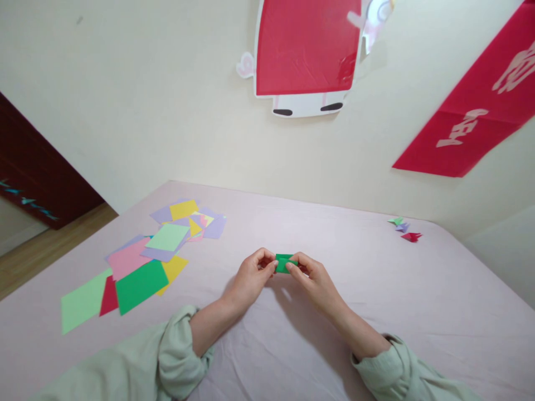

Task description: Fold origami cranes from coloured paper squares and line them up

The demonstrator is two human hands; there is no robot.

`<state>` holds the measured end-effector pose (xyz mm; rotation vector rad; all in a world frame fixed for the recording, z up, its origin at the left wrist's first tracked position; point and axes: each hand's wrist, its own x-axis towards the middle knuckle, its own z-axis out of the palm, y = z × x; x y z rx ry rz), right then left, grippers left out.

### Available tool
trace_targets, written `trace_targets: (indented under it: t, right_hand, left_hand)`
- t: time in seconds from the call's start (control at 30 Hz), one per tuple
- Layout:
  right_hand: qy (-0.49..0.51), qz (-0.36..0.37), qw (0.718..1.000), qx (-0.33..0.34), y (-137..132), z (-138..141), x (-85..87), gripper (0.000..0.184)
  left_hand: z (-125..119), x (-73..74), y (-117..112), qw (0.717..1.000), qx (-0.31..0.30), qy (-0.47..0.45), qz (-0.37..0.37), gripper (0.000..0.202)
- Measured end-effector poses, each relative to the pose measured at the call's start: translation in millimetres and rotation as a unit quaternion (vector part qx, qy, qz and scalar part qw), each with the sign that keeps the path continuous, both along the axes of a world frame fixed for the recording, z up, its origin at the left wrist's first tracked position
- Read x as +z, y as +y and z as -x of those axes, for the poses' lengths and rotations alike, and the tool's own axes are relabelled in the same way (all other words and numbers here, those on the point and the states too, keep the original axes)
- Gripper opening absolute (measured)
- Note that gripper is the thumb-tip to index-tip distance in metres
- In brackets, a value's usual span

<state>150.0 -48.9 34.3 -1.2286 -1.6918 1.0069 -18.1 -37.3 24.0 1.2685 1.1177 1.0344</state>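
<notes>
The folded green origami paper (283, 266) sits between both hands above the pale pink cloth (267, 345), its long axis running left to right, the left hand (252, 274) pinching its left end, the right hand (312, 278) clamped on its right.

Pale characters (462, 129) mark the red banner (480, 97), but none can be read.
</notes>
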Motion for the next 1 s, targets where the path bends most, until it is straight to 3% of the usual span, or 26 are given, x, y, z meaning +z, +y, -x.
trace_targets:
  t: [0.3, 0.47, 0.57, 0.73, 1.0]
  right_hand:
    - [-0.024, -0.059, 0.998, -0.014, -1.8, -1.7, 2.7, 0.019]
    - [-0.042, -0.072, 0.996, -0.011, -1.6, -1.6, 1.3, 0.018]
    - [-0.038, -0.075, 0.996, -0.015, -1.5, -1.1, 2.1, 0.019]
    - [-0.036, -0.064, 0.997, -0.020, -3.1, -0.5, 5.0, 0.020]
    - [-0.035, -0.050, 0.998, -0.026, -5.0, 0.4, 3.1, 0.021]
  left_hand:
    - [-1.9, 7.9, -4.3, 0.990, -0.074, -0.001, 0.117, 0.031]
    - [1.1, 8.8, -4.0, 0.992, -0.081, -0.001, 0.098, 0.025]
    - [2.7, 6.9, -4.5, 0.995, -0.086, 0.020, 0.044, 0.022]
    - [3.0, 11.7, -5.8, 0.997, -0.044, 0.040, -0.041, 0.023]
    - [0.5, 14.6, -10.4, 0.997, -0.023, 0.044, -0.056, 0.016]
